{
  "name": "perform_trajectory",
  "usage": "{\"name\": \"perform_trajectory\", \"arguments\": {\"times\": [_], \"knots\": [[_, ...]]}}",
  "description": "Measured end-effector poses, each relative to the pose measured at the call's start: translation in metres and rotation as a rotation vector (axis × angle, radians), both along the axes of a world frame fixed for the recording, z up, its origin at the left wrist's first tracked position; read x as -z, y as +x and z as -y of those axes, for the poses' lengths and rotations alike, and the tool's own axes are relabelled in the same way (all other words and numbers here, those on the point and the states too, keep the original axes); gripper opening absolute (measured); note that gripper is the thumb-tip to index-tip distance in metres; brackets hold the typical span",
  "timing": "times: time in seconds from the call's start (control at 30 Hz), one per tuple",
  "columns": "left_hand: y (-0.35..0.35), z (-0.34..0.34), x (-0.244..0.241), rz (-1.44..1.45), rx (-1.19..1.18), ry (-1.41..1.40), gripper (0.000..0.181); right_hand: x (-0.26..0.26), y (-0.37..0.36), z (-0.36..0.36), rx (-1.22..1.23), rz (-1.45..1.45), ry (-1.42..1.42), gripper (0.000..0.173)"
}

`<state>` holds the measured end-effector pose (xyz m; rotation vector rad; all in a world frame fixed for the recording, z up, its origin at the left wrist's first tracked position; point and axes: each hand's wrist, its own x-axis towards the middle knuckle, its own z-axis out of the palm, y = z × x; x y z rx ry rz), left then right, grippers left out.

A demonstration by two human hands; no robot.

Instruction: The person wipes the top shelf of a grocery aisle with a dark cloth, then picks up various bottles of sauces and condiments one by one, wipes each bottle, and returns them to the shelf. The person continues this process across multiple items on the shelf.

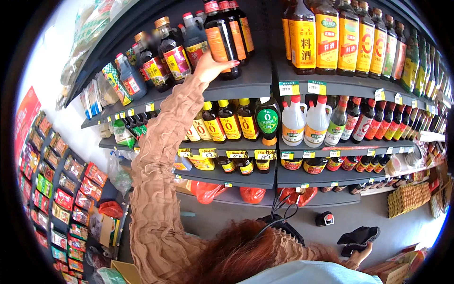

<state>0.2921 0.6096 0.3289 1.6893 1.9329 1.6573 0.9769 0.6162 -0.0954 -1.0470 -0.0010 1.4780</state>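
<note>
My left hand (pixel 210 68) reaches up to the top shelf (pixel 248 80) and grips the lower part of a dark sauce bottle (pixel 217 33) with an orange label. Its thumb lies across the front; the other fingers are hidden behind the glass. Two similar dark bottles (pixel 237 30) stand close on its right, and a jug-shaped bottle (pixel 195 39) with a red cap is on its left. Low at the right, my right hand (pixel 361 255) holds a bunched black cloth (pixel 358 237). A ruffled brown sleeve covers my left arm.
Yellow-labelled cooking wine bottles (pixel 326 42) line the top shelf on the right. Clear vinegar jugs (pixel 293 120) and sauce bottles fill the shelf below. A dark bottle (pixel 322 219) stands on the floor, near stacked egg trays (pixel 408 198). Packets hang on a rack (pixel 65 188) at left.
</note>
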Motion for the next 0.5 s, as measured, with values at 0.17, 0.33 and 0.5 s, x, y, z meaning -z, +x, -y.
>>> {"name": "perform_trajectory", "arguments": {"times": [0.17, 0.33, 0.5], "knots": [[0.002, -0.016, 0.006, -0.171, -0.077, 0.091, 0.043, 0.011, 0.004, 0.003, 0.001, -0.027, 0.073, 0.042], [-0.003, -0.021, 0.011, -0.175, -0.088, 0.142, 0.052, -0.031, -0.022, 0.016, 0.009, -0.018, 0.229, 0.041], [0.062, -0.004, 0.002, -0.717, -0.511, 0.664, 0.063, -0.049, -0.014, 0.023, -0.023, -0.059, 0.314, 0.045]]}}
